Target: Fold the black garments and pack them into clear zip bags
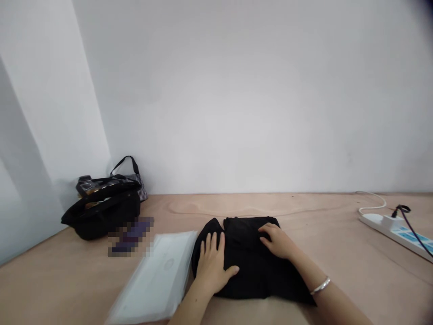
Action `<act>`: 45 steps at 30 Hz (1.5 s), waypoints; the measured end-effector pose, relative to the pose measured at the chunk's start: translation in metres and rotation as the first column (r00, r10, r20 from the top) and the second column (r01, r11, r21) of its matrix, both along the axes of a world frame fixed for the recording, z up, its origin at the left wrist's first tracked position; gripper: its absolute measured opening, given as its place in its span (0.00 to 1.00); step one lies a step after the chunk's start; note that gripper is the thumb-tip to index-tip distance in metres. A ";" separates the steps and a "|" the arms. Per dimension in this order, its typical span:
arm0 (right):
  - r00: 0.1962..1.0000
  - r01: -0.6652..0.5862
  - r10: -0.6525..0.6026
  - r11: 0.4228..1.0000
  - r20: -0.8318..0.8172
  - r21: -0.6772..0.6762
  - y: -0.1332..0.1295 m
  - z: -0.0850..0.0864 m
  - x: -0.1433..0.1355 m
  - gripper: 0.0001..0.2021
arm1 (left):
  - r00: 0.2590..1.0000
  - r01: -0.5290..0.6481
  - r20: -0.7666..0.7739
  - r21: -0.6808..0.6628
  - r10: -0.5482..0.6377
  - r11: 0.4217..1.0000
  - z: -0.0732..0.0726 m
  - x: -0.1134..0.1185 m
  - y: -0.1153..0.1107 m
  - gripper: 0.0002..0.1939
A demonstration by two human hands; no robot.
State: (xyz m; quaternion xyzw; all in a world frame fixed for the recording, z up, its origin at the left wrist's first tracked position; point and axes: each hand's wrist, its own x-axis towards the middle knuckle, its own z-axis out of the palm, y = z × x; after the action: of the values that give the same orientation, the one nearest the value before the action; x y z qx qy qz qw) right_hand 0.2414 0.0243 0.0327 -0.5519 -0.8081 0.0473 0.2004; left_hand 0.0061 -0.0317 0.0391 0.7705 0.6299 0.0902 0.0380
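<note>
A black bag (111, 214), its top open, sat at the left end of the pale wooden counter (324, 221), near the corner where 2 plain, light walls (237, 99) met; a striped bag (141, 187) with a black strap stood just behind it. A blurred patch (131, 237) hid something in front. Next came a stack of clear plastic sleeves (157, 275), flat on the wood, beside the black cloth (250, 262). The left hand (213, 264) lay palm down on the cloth's left part, fingers spread. The right hand (275, 239) rested on its right side, fingers loosely bent; whether they pinched any fabric could not be told. At the far right, a white power strip (399, 232) held 1 white plug.
</note>
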 end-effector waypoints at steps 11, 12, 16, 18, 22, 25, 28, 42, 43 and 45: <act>0.965 0.201 -0.186 0.977 0.185 -0.065 -0.001 -0.030 0.013 0.31 | 0.973 0.230 -0.024 0.099 -0.229 0.968 -0.017 0.075 0.027 0.26; 0.959 0.221 -0.205 0.973 0.194 -0.064 -0.001 -0.030 0.014 0.32 | 0.980 0.197 -0.028 0.098 -0.195 0.976 -0.018 0.077 0.030 0.28; 0.942 0.272 -0.253 0.960 0.220 -0.064 -0.001 -0.030 0.017 0.34 | 0.999 0.040 -0.040 0.134 -0.035 0.990 -0.012 0.064 0.029 0.35; 0.936 0.286 -0.266 0.956 0.229 -0.062 -0.001 -0.030 0.017 0.33 | 0.994 -0.066 -0.070 0.166 0.079 0.984 -0.006 0.049 0.027 0.37; 0.923 0.325 -0.306 0.944 0.234 -0.048 -0.001 -0.028 0.016 0.31 | 0.956 -0.227 -0.135 0.211 0.259 0.951 0.003 0.018 0.019 0.32; 0.915 0.344 -0.331 0.939 0.230 -0.021 -0.002 -0.022 0.015 0.28 | 0.936 -0.263 -0.156 0.279 0.314 0.924 0.007 0.009 0.014 0.26; 0.947 0.254 -0.251 0.967 0.202 0.013 -0.007 -0.018 0.009 0.24 | 0.962 -0.163 -0.144 0.372 0.230 0.914 0.008 0.015 0.015 0.23; 0.982 0.128 -0.090 0.965 0.167 -0.230 -0.020 -0.029 -0.007 0.28 | 0.987 -0.156 -0.032 -0.019 0.156 0.988 -0.024 0.022 0.041 0.36; 0.983 0.125 -0.090 0.966 0.160 -0.228 -0.020 -0.029 -0.007 0.28 | 0.987 -0.158 -0.032 -0.014 0.157 0.987 -0.023 0.022 0.040 0.35; 0.984 0.124 -0.093 0.970 0.150 -0.211 -0.020 -0.029 -0.007 0.27 | 0.986 -0.163 -0.032 -0.009 0.162 0.987 -0.023 0.023 0.039 0.35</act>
State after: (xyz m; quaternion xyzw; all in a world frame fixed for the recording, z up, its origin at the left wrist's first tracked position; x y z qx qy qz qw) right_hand 0.2341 0.0039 0.0034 -0.6161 -0.7783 0.0867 0.0841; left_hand 0.0288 0.0071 0.0160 0.7177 0.6916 0.0774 0.0249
